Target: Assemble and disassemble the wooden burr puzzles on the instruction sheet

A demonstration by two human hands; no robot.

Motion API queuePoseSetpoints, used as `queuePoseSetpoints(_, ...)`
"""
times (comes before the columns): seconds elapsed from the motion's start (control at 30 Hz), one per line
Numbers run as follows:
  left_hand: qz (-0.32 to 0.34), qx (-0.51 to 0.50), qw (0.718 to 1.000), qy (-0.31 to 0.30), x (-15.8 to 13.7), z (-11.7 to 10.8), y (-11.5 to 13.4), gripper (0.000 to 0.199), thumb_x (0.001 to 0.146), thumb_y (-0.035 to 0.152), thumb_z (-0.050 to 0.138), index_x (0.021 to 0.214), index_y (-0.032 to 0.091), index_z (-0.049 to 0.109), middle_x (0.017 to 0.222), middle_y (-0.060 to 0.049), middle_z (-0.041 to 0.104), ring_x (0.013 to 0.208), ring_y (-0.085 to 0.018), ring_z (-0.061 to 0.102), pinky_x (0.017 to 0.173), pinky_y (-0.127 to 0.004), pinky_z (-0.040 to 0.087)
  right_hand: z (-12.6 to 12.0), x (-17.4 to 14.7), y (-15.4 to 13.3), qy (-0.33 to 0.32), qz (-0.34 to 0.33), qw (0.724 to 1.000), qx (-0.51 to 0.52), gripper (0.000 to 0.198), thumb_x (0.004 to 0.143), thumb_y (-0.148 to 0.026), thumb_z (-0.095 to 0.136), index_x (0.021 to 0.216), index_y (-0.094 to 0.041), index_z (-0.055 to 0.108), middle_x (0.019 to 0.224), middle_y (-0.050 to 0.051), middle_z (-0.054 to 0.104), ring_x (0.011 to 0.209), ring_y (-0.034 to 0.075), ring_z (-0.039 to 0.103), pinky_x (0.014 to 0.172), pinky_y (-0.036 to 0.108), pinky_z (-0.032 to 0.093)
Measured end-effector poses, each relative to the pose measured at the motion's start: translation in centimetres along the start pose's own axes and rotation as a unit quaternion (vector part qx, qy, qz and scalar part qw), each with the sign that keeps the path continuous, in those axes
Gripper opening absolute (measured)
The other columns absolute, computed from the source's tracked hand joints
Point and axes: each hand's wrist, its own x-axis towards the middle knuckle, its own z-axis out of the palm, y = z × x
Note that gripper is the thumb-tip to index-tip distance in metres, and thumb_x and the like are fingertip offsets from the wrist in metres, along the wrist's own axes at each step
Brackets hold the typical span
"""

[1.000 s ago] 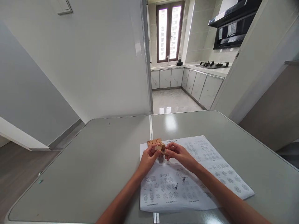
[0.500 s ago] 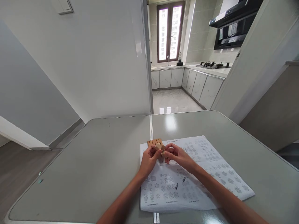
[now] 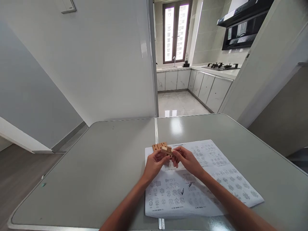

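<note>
Between my hands, above the far left part of a printed sheet, is a small cluster of light wooden puzzle pieces (image 3: 167,149). My left hand (image 3: 155,162) pinches it from the left, thumb underneath along the near side. From the right, the bent fingers of my right hand (image 3: 184,158) grip its other end. Fingers cover parts of the wood, so the joints cannot be made out fully. Just behind lie flat wooden pieces with dark numbers (image 3: 156,147), partly hidden by the held wood. The white instruction sheet (image 3: 178,205) shows many small line diagrams.
The grey table (image 3: 96,173) has a metal seam down its middle. A small green bit (image 3: 43,184) lies near its left edge. Beyond the far edge stand a white wall (image 3: 115,64) and a kitchen opening with white cabinets (image 3: 171,81).
The wooden cluster has been turned in my fingers and shows a different side. My right hand has shifted slightly right. The view has moved a little.
</note>
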Motion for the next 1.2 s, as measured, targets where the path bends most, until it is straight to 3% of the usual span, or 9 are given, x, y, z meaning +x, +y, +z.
queuePoseSetpoints(0.17,-0.020,-0.031,0.999,-0.027,-0.1,0.1,0.1,0.044,0.079,0.039,0.085,0.116,0.018,0.073,0.110,-0.011,0.079,0.098,-0.029,0.076,0.092,-0.043,0.059,0.0,-0.1,-0.2,0.027,-0.014,0.999,-0.034,0.043,0.094,-0.066,0.059,0.091,-0.024,0.061,0.065,-0.001,0.064,0.053,0.017,0.058,0.055,0.033,0.048)
queuePoseSetpoints(0.47,-0.031,0.005,0.998,-0.050,-0.2,-0.2,1.3,0.045,0.078,0.040,0.086,0.113,0.015,0.074,0.102,-0.013,0.080,0.098,-0.030,0.076,0.087,-0.039,0.060,-0.1,-0.2,-0.2,0.014,-0.006,0.999,-0.042,0.044,0.095,-0.067,0.056,0.087,-0.024,0.059,0.062,-0.002,0.062,0.053,0.016,0.055,0.057,0.032,0.045)
queuePoseSetpoints(0.77,-0.056,-0.004,0.998,-0.015,-0.4,0.6,1.5,0.052,0.088,0.062,0.068,0.102,0.012,0.072,0.099,-0.014,0.079,0.074,-0.025,0.078,0.075,-0.038,0.063,0.1,-0.2,-0.3,0.010,0.002,0.999,-0.052,0.047,0.095,-0.069,0.054,0.082,-0.024,0.056,0.056,-0.004,0.059,0.050,0.015,0.052,0.057,0.031,0.045)
queuePoseSetpoints(1.2,-0.043,0.011,0.999,-0.013,-0.4,0.7,1.5,0.048,0.088,0.058,0.070,0.101,0.012,0.069,0.091,-0.012,0.079,0.071,-0.021,0.075,0.072,-0.033,0.061,-0.4,-0.1,0.4,0.009,-0.008,0.997,-0.072,0.044,0.097,-0.065,0.054,0.082,-0.024,0.055,0.056,-0.005,0.056,0.050,0.014,0.051,0.055,0.029,0.043)
